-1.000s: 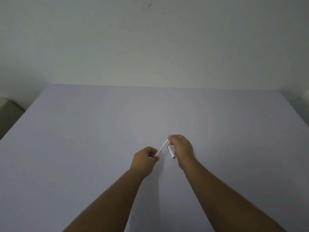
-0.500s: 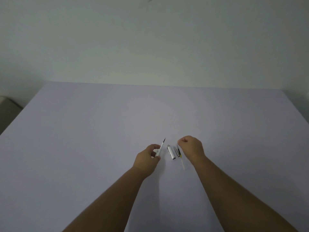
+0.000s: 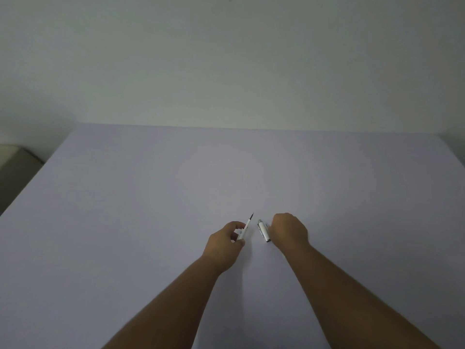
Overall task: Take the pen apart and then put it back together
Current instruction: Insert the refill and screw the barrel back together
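My left hand [image 3: 225,244] pinches the lower end of a thin white pen part [image 3: 246,229] whose dark tip points up and away from me. Just to its right, a short white and silver barrel piece [image 3: 263,231] lies on the table, touched by neither hand. Beside that piece my right hand [image 3: 289,231] rests knuckles up on the table. Its fingers curl downward and hide whatever is beneath them. A small dark bit [image 3: 267,224] shows at its fingertips.
The pale lilac table [image 3: 151,222] stretches wide on all sides of my hands and ends at a plain wall. A beige object [image 3: 15,159] stands beyond the table's left edge.
My right hand pulled off the part held in my left hand and went down to the table beside the barrel piece. It now covers the small parts seen there half a second ago.
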